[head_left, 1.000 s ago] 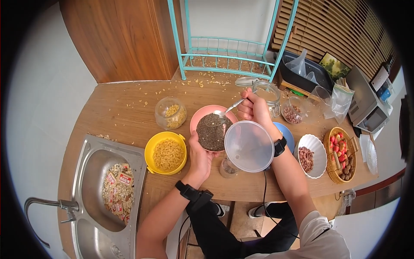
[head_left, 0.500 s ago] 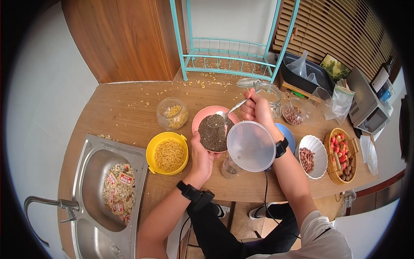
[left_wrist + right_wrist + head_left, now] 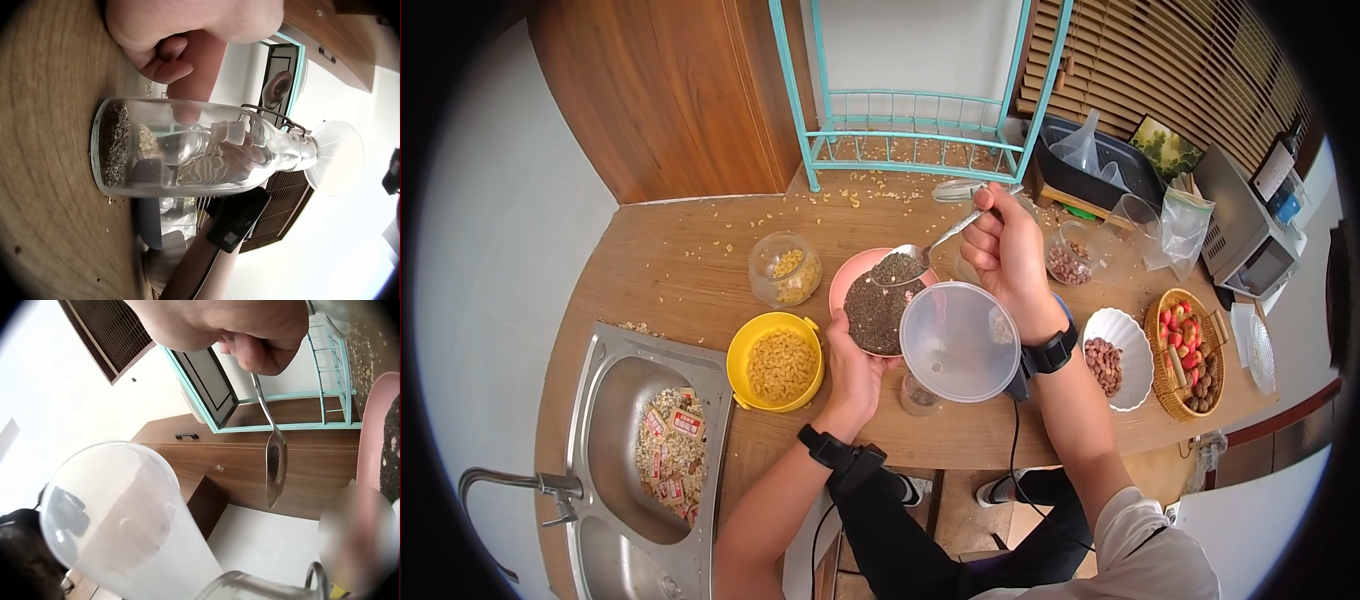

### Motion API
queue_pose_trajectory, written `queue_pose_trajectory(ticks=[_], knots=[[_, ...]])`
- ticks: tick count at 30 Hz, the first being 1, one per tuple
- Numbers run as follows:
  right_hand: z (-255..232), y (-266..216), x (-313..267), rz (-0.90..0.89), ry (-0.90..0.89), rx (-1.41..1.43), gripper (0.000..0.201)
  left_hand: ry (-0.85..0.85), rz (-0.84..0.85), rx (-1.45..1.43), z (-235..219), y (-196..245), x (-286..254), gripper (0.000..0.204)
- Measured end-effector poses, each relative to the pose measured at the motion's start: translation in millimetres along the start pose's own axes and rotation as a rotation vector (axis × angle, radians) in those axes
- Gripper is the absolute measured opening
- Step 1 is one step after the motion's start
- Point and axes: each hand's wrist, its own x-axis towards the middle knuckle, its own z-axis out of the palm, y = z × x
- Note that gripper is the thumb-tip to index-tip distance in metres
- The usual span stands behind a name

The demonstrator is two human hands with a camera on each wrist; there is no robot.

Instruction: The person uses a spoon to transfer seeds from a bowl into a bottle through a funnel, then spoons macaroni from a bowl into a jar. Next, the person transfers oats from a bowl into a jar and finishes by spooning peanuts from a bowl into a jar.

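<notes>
My left hand (image 3: pixel 855 375) holds a pink bowl (image 3: pixel 853 270) of small dark seeds, thumb at its rim. In my right hand (image 3: pixel 1005 245) a metal spoon (image 3: pixel 950 232) is pinched by the handle; its bowl carries a heap of dark seeds above the pink bowl. A translucent plastic funnel (image 3: pixel 960 350) stands in the neck of a clear swing-top glass bottle (image 3: pixel 194 147), close to the right of the pink bowl. Dark seeds (image 3: pixel 115 147) lie in the bottle's base. From the right wrist, the spoon (image 3: pixel 275 465) hangs over and beyond the funnel (image 3: pixel 125 519).
To the left are a yellow bucket (image 3: pixel 733 362) and glass jar (image 3: pixel 765 270) of pasta, then a sink (image 3: pixel 615 385) with oats and packets. On the right stand a white scalloped bowl (image 3: pixel 1138 345) of nuts and a wicker basket (image 3: pixel 1215 345). Behind is a turquoise rack (image 3: pixel 915 135).
The spoon has come up out of the dark seeds with a heap in it, and my right hand has risen and shifted a little right. My left hand still holds the bowl.
</notes>
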Motion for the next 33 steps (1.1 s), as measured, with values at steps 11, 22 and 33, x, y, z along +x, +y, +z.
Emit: queue_pose_trajectory(ticks=[11,22,33], knots=[[11,-28,-18,-0.120,-0.019,0.069,0.025,-0.128,-0.022,-0.101,-14,-10,16,0.051],[22,-47,-40,-0.128,-0.113,0.140,0.027,-0.039,-0.004,-0.032,-2,-3,5,0.053],[23,-46,-41,-0.123,-0.079,0.109,0.032,0.002,-0.026,-0.023,-4,-3,3,0.052]])
